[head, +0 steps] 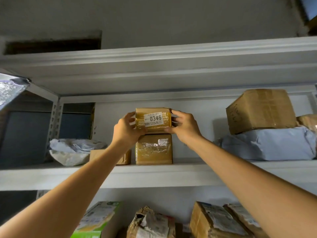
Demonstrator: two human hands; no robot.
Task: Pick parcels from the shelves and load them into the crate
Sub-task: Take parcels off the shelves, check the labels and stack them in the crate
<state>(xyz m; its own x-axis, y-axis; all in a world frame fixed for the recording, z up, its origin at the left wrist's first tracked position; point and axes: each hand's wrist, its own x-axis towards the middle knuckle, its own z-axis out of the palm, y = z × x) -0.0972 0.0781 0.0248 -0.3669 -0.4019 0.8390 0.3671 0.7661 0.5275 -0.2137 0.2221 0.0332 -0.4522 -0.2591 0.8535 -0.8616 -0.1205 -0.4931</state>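
Cardboard parcel in left hand, right hand grip; taped box beneath, grey bag nearby.

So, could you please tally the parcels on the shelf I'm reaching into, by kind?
Cardboard boxes: 5 (held box, box beneath, small left box, large right box, edge box)
Plastic bags: 2 (left heap, counted as one; right bag)
Total: 7

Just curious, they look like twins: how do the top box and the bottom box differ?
The top box bears a white label reading 0346; the bottom box shows only tape in front. Left hand and right hand grip the top box; the bottom box rests on the shelf. Both are taped brown cardboard.
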